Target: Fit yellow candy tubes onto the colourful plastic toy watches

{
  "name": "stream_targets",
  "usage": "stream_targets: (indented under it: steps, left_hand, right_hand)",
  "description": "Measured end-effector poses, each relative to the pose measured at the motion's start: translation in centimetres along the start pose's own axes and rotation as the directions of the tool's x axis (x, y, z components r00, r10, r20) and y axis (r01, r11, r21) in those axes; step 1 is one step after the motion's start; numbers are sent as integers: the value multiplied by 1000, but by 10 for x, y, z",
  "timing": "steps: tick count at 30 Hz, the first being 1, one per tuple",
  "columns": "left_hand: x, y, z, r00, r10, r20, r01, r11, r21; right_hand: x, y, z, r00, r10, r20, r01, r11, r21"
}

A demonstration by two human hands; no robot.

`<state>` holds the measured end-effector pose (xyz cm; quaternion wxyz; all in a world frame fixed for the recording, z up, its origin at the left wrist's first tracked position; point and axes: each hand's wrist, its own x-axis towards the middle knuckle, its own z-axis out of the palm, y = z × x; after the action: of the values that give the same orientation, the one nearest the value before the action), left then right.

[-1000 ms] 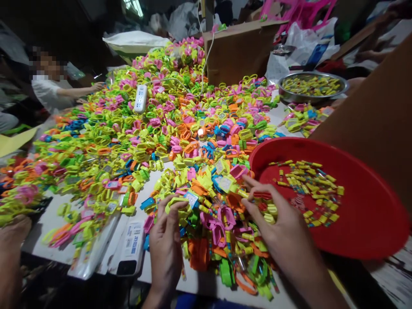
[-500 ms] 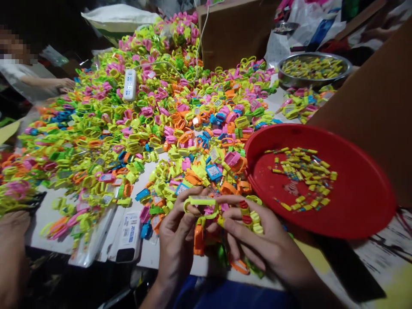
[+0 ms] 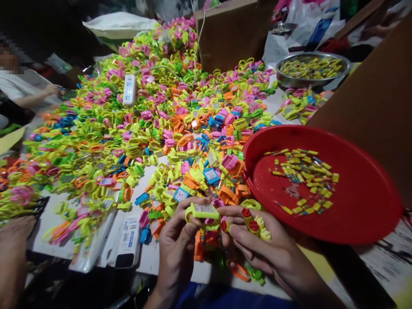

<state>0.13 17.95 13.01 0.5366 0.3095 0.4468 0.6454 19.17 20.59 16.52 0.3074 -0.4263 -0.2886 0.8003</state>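
My left hand [image 3: 175, 246] pinches a yellow-green toy watch [image 3: 203, 210] at its left end, just above the table's near edge. My right hand [image 3: 267, 246] meets the same watch from the right with thumb and forefinger, and several small red and yellow pieces [image 3: 255, 223] lie tucked against its fingers. Under both hands lies a heap of loose toy watches [image 3: 199, 176] in orange, yellow, pink and blue.
A red tray [image 3: 363, 214] with small yellow strips sits at the right. Toy watches cover the table [image 3: 48, 219] beyond. A white power strip [image 3: 129, 90], a metal bowl [image 3: 312, 68] and cardboard boxes [image 3: 231, 32] stand farther back. Another person [image 3: 22, 86] sits at far left.
My left hand lifted a yellow-green watch from the heap and my right hand came over to it. The watch has turned so its face shows upward. The view dropped slightly.
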Motion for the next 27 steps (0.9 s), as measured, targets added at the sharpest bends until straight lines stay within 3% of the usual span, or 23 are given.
stream_targets:
  steps: [3,6,13,18,24,27]
  left_hand:
    - [0,-4,1,993,-115,-20,114,992,-56]
    - [-1,-4,3,997,-74,-7,73,996,-44]
    - [5,4,-2,993,88,84,-95,992,83]
    - [8,7,-7,989,69,133,-88,987,138]
    - [3,4,-7,982,48,181,-79,983,167]
    - [9,12,-12,966,90,244,-185,898,398]
  right_hand:
    - [1,5,0,995,14,-103,-14,1000,-2]
    - [2,8,2,988,30,-150,-23,999,46]
    - [7,-1,4,997,4,-76,6,991,134]
    - [12,-4,-3,999,24,39,-26,998,56]
    - [8,1,-3,994,13,-105,-16,1000,-24]
    - [11,4,-11,982,-41,-182,17,992,-128]
